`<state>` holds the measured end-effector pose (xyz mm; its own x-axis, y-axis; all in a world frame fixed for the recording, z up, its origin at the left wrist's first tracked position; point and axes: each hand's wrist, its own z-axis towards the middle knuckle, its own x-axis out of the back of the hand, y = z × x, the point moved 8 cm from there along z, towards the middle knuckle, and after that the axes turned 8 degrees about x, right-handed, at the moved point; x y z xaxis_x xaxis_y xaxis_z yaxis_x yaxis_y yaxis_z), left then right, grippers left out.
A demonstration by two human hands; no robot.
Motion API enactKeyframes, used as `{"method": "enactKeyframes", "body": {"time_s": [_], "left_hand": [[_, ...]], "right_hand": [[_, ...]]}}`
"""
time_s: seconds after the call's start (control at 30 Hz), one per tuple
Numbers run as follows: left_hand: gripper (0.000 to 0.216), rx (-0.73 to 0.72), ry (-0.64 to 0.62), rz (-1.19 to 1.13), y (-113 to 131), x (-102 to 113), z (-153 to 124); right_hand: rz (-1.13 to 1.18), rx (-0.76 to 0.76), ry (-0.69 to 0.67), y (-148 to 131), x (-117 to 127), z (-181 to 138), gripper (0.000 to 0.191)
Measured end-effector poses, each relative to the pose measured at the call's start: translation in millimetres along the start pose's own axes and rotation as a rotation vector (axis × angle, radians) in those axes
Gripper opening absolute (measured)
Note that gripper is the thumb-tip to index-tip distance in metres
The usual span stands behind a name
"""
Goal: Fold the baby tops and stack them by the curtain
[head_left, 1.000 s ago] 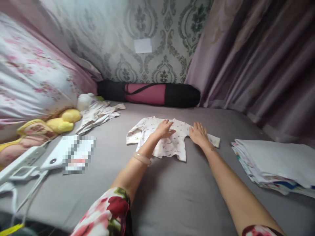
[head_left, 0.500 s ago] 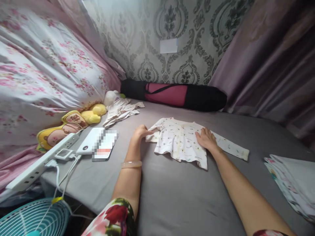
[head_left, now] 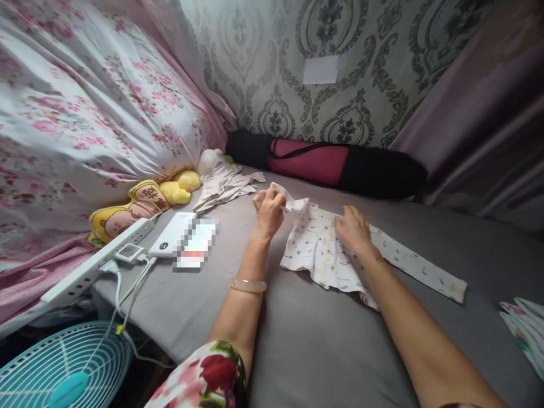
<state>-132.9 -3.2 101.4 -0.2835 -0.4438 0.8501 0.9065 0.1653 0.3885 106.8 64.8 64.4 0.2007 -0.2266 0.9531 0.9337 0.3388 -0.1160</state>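
A small white baby shirt with a scattered print lies on the grey bed sheet. Its left sleeve is lifted and pinched in my left hand, whose fingers are closed on the cloth. My right hand rests on the shirt's upper right part, fingers stretched out and lying flat. Beyond that hand the other sleeve extends to the right along the sheet. Part of the shirt's right side is hidden under my right hand and forearm.
A black and maroon long bag lies along the wall. At left are crumpled clothes, yellow plush toys, a white power bank, a power strip and a teal fan. Folded cloths sit at right.
My left hand has closed on the left sleeve and raised it up and away from the sheet. My right hand still lies on the shirt. The view has shifted a little leftward.
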Motion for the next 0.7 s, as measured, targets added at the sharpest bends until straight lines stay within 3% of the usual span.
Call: {"method": "enactKeyframes", "body": {"time_s": [0.07, 0.2, 0.3, 0.43, 0.57, 0.7], "left_hand": [[0.029, 0.035, -0.023, 0.043, -11.6, -7.4, 0.0], [0.027, 0.255, -0.247, 0.102, -55.6, -35.0, 0.2], [0.033, 0.443, -0.192, 0.028, -80.1, -33.9, 3.6], [0.036, 0.527, -0.095, 0.021, -88.1, -37.4, 6.6], [0.046, 0.533, -0.132, 0.057, -89.1, -54.9, 7.4], [0.038, 0.567, -0.217, 0.039, -93.7, -65.3, 15.0]], "right_hand": [[-0.006, 0.044, -0.037, -10.8, -6.1, 3.0, 0.044], [0.005, 0.087, -0.123, -26.5, -22.5, 8.0, 0.039], [0.056, 0.141, -0.130, -42.8, -31.6, 17.2, 0.038], [0.188, 0.227, -0.134, -70.4, -46.1, 35.7, 0.039], [0.346, 0.179, -0.117, -85.6, -64.3, 49.3, 0.040], [0.409, 0.094, -0.102, -87.3, -80.2, 49.8, 0.042]]}}
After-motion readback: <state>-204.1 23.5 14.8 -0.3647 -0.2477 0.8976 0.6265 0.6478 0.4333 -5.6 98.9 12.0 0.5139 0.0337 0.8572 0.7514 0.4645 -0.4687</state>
